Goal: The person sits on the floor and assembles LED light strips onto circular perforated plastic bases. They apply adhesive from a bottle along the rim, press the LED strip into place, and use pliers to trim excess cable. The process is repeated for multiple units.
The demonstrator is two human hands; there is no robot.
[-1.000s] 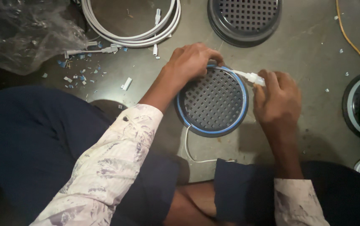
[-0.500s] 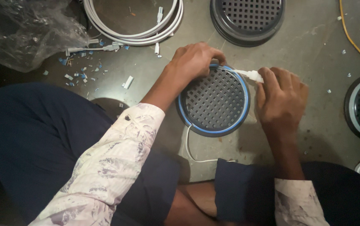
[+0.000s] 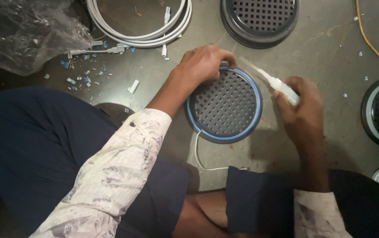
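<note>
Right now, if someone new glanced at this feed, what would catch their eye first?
Probably the round grey grille with a blue ring on the floor at centre, steadied at its top edge by the left hand. Just right of it, the right hand holds a small white squeeze tube with its nozzle pointing up-left, above the rim. A coil of white cable lies at top.

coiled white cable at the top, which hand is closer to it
Left. The left hand rests on the top rim of the round grille, just below the coiled white cable. The right hand, holding a small white tube, sits farther right.
</note>
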